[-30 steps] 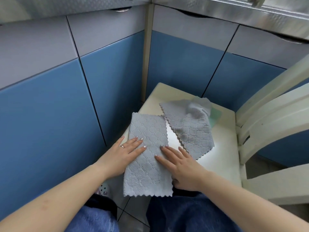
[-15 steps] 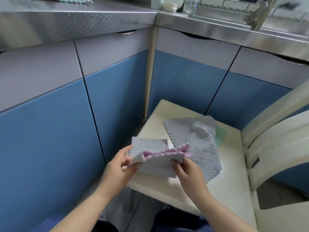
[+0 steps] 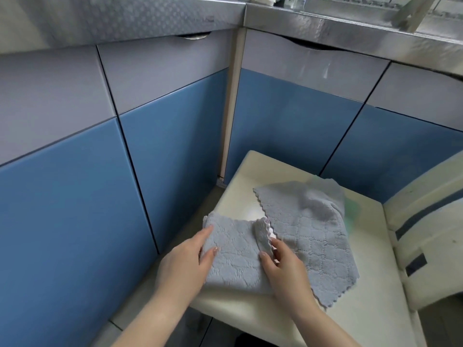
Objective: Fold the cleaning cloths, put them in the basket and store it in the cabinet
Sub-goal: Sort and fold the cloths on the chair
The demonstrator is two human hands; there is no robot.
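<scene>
A grey quilted cleaning cloth [image 3: 234,256], folded in half, lies on the near left corner of a cream chair seat [image 3: 370,306]. My left hand [image 3: 185,261] rests on its left edge with fingers fairly straight. My right hand [image 3: 283,266] pinches the cloth's right edge, where a pink underside shows. A second grey cloth [image 3: 308,234] lies spread and rumpled to the right, with a green cloth [image 3: 350,211] peeking out beneath its far side. No basket is in view.
Blue and grey cabinet doors [image 3: 160,136] form a corner behind the chair, under a steel countertop [image 3: 325,23]. The chair's cream backrest [image 3: 431,221] stands at the right. Tiled floor [image 3: 200,206] shows between chair and cabinets.
The cloth lay flat under both palms, was lifted and folded over showing its pink side, and now lies folded on the seat. The view has tilted upward.
</scene>
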